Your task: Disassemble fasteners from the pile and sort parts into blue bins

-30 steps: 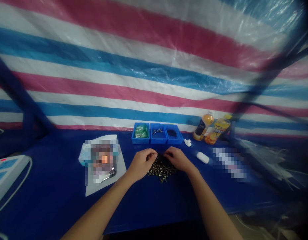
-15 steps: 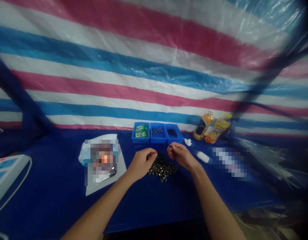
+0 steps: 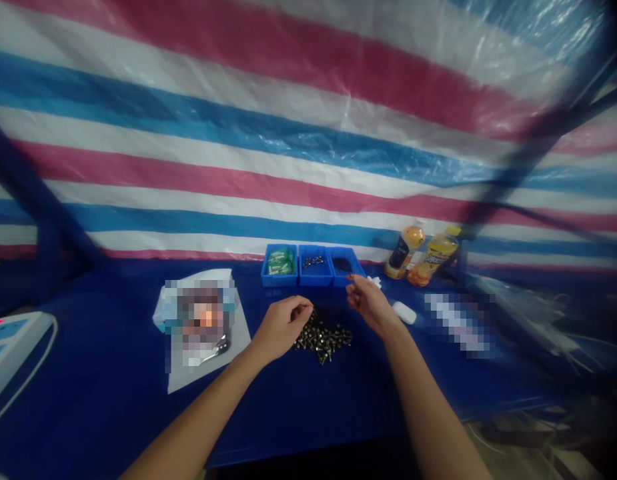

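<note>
Heap of shiny bits (image 3: 324,339) sat on a blue table (image 3: 298,417)

The heap lay in the middle of the table, with lots of tiny metal pieces all jumbled up. The left hand (image 3: 286,325) was at the far left edge of the heap. Its thumb and first finger were bent close together, with only a narrow space or none at all, and I could not tell if they held a piece. The right hand (image 3: 369,305) was up past the heap, over to the right. Its fingers were curled in, and I could not tell if anything was inside them.

Three blue boxes stood in a row behind the heap. The left box (image 3: 279,282) had green packets (image 3: 281,259) in it. The middle box (image 3: 316,281) had some small shiny parts (image 3: 313,261). The right box (image 3: 339,281) had something dark in it, too hard to make out, and the right hand's fingertips were near its front corner.

A white crumpled scrap (image 3: 376,282) peeked out behind the right hand, and a smooth white case (image 3: 404,313) lay just beside its wrist. Farther back on the right stood two bottles (image 3: 433,260) with orange and yellow on them
</note>
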